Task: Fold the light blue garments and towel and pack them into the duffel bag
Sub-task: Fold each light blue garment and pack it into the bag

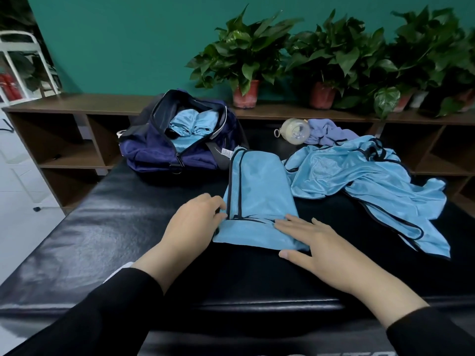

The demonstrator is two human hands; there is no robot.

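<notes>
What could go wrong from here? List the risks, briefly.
1. The left hand pinches only the edge of the half-folded garment while the right hand lies flat; lifting now may undo the fold.
2. The unfolded garment lies against it and could drag along.
3. The duffel bag already holds rolled garments; space may be tight.

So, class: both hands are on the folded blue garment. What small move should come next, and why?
Probably roll the near fold onward. The left hand pinches the folded garment at its edge, the right hand lies flat on it, and the duffel bag already holds rolled pieces.
</notes>
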